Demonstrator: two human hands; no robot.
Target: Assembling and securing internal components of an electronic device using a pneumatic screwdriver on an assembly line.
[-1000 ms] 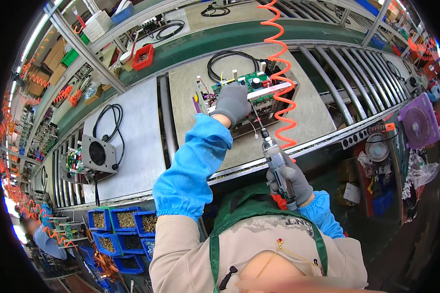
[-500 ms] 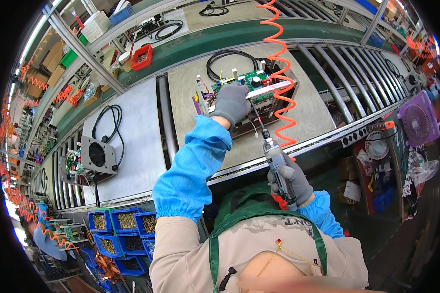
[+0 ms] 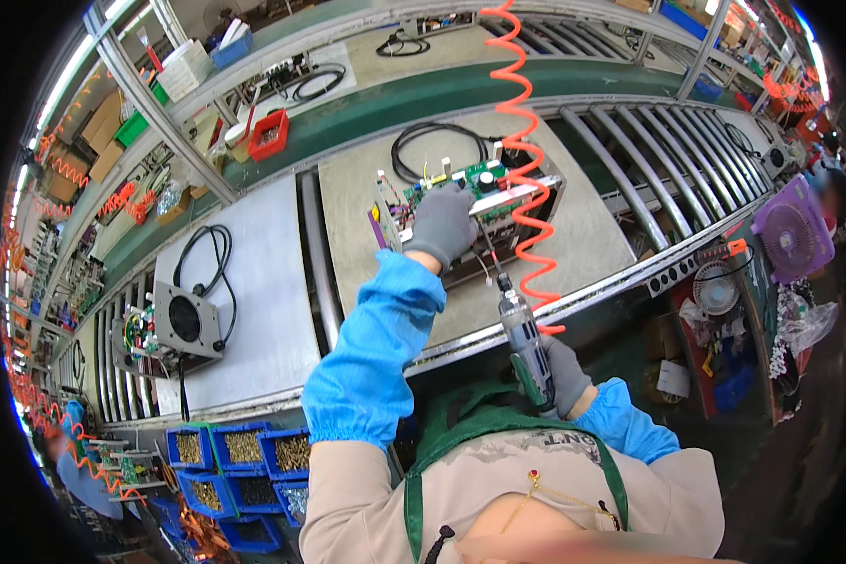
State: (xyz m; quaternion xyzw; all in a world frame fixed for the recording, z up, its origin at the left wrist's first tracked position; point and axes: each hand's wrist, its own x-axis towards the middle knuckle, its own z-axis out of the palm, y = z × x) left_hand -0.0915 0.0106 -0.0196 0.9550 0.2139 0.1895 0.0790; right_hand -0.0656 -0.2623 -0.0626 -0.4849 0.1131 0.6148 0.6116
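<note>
My right hand (image 3: 565, 376), in a grey glove, is wrapped round a grey power screwdriver (image 3: 526, 346). Its long thin bit points up and away, with the tip close to the near side of an open electronic unit (image 3: 512, 199). That unit has a metal frame, a green circuit board (image 3: 461, 183) and a black cable (image 3: 421, 141) looped behind it. My left hand (image 3: 445, 222), also gloved, is closed at the unit's near edge, just left of the bit. Its fingertips are hidden, so what they grip is unclear.
An orange coiled hose (image 3: 524, 174) hangs across the unit's right side. To the left, another unit with a round fan opening (image 3: 186, 320) sits on a pale board. Blue bins (image 3: 244, 449) of small metal parts stand lower left. Rollers (image 3: 644, 179) run to the right.
The view has shifted slightly. My right hand has shifted a little left with the screwdriver, and the bit still points at the unit's near side. My left hand stays on the unit.
</note>
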